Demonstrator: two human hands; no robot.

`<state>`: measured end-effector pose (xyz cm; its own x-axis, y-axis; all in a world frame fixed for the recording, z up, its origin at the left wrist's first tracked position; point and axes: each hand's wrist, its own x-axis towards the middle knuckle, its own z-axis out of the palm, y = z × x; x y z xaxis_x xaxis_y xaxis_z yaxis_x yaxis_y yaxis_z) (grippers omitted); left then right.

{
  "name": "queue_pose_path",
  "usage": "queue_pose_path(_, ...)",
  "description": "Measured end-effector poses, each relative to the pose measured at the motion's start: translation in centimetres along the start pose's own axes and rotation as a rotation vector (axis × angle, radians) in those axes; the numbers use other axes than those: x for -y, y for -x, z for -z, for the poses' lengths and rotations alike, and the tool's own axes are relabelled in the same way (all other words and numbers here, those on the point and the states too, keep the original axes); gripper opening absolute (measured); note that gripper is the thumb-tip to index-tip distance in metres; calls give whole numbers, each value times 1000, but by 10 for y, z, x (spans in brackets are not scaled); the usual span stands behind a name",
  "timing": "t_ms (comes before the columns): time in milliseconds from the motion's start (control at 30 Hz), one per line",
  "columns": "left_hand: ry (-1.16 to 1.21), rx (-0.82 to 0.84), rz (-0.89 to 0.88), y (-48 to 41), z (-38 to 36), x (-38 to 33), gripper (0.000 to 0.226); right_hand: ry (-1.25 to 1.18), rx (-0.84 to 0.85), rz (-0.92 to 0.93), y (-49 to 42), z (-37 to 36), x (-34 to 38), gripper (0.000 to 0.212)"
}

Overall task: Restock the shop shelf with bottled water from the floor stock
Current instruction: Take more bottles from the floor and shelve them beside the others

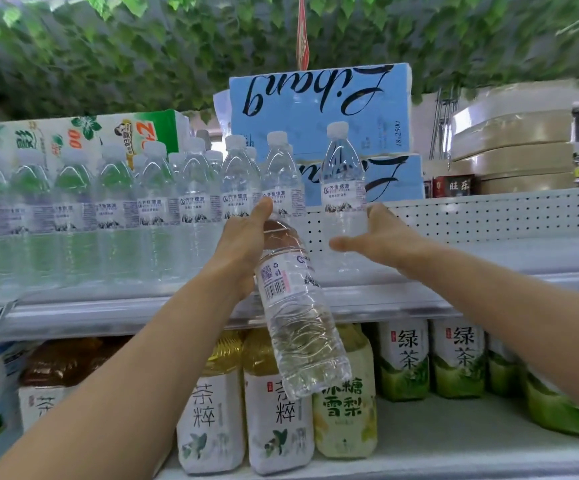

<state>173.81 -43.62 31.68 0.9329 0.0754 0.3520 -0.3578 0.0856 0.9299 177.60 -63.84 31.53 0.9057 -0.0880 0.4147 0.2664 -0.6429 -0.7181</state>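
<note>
Left hand [243, 244], arm outstretched, grips a tilted clear plastic water bottle [298, 306]; right hand [381, 240] clasps an upright clear plastic bottle [343, 174] on the white metal shelf [488, 292].

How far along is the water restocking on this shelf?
Done: a row of water bottles fills the left side of the shelf. In hand: the right hand holds an upright bottle beside the row's end; the left hand grips a tilted bottle. Left: bare shelf to the right; floor stock is out of view.

The tilted bottle [298, 313] hides the left hand's [243, 247] fingers; the upright bottle [343, 174] partly hides the right hand's [381, 240].
</note>
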Motion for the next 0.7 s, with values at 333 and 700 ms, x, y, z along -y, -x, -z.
queue_pose_path(333,10,-12,30,-5,1,1,52,45,83,-56,-26,-3,10,71)
queue_pose_path(700,-19,-7,41,-8,1,2,50,-39,202,-93,-39,-10,22,79)
